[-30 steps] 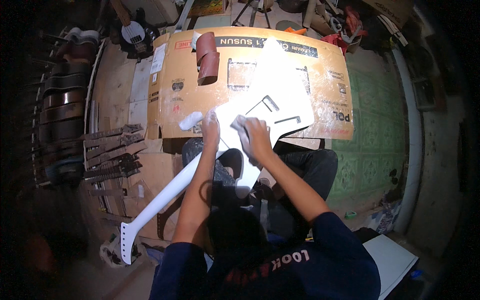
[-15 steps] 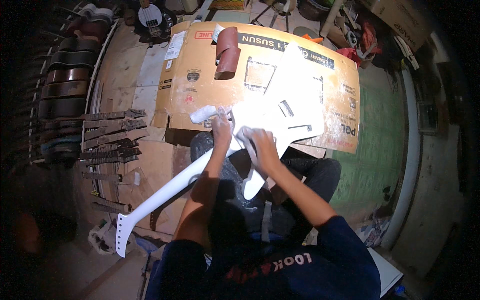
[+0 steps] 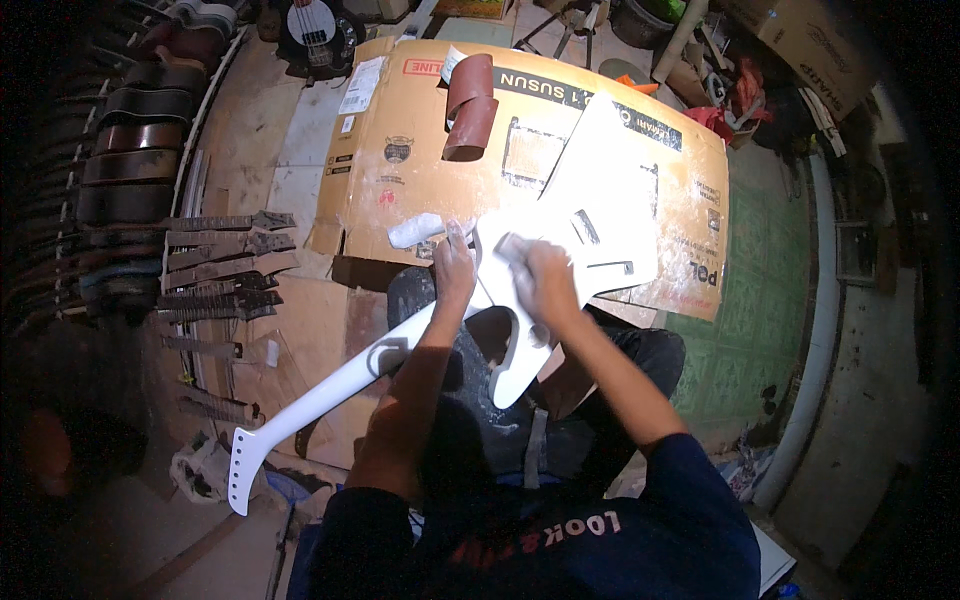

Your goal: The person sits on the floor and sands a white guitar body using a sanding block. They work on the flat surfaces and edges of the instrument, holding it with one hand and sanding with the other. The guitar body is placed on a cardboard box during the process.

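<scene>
A white angular guitar body (image 3: 610,180) rests partly on a cardboard sheet (image 3: 385,120) and over my legs, its neck (image 3: 310,390) reaching down-left to a white headstock (image 3: 242,465). My left hand (image 3: 454,265) grips the body's left edge near the neck, fingers dusted white. My right hand (image 3: 543,276), slightly blurred, is closed on a small grey pad (image 3: 513,247) pressed on the body, left of its dark rectangular cutouts. A pale wrapped piece (image 3: 410,230) lies beside my left hand. A curled reddish sandpaper strip (image 3: 470,120) lies on the cardboard.
Stacked guitar bodies (image 3: 135,135) and rows of necks (image 3: 215,260) line the left. A banjo-like instrument (image 3: 305,28) stands at the back. Red plastic (image 3: 745,100) and boxes (image 3: 810,45) lie back right, above green floor tiles (image 3: 750,360) beside a pale ledge (image 3: 820,330).
The view has shifted, so the scene sits farther right. My right hand has moved slightly across the body with the grey pad; my left hand still grips the edge.
</scene>
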A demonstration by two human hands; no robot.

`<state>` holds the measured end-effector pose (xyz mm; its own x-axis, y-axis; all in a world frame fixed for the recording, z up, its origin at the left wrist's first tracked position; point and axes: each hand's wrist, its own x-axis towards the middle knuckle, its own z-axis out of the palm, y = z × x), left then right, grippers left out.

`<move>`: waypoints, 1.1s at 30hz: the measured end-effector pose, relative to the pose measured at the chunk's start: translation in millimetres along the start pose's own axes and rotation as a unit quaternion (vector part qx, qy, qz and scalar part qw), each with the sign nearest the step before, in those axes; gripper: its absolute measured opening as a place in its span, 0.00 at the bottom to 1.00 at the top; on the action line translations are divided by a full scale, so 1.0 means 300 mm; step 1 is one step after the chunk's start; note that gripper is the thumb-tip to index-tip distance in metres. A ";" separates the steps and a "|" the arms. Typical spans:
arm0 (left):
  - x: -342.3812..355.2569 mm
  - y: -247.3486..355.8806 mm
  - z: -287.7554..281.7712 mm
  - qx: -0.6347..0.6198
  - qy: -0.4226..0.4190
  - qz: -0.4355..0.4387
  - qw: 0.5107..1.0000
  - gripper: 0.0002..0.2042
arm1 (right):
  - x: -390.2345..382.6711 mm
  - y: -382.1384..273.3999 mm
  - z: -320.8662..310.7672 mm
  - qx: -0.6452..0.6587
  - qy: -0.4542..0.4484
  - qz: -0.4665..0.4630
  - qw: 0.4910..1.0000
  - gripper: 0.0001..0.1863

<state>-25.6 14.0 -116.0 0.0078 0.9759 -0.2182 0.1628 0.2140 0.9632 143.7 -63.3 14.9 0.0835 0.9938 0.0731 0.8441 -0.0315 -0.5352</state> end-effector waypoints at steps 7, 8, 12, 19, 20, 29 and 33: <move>-0.044 0.127 -0.002 0.002 0.042 -0.047 0.998 0.30 | 0.043 -0.009 0.061 -0.008 0.016 0.055 0.998 0.21; -0.043 0.114 0.000 -0.008 0.051 -0.037 0.998 0.31 | -0.004 -0.076 0.051 -0.027 0.023 -0.028 0.999 0.20; -0.074 0.096 -0.001 -0.039 0.040 -0.014 0.998 0.34 | 0.153 0.087 -0.021 0.015 0.047 0.074 0.996 0.16; -0.082 0.209 -0.026 0.028 0.027 -0.053 0.998 0.29 | 0.113 0.042 0.038 0.063 0.005 0.084 0.994 0.19; -0.093 0.202 -0.040 0.082 0.039 0.010 0.996 0.30 | 0.097 0.005 0.004 0.034 0.013 0.020 0.999 0.17; -0.053 0.160 -0.010 0.009 -0.020 0.015 1.000 0.24 | 0.233 0.875 -0.419 -0.082 0.238 0.329 0.910 0.23; -0.091 0.344 0.024 0.314 -0.070 0.097 0.942 0.27 | -0.005 0.899 -0.413 0.195 0.370 0.289 0.861 0.26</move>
<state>-1.9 9.2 -11.9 0.2199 0.9695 -0.1085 0.6955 -0.0778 0.7143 436.7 -86.4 -25.4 0.8669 0.4791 0.1377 0.3172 -0.3170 -0.8938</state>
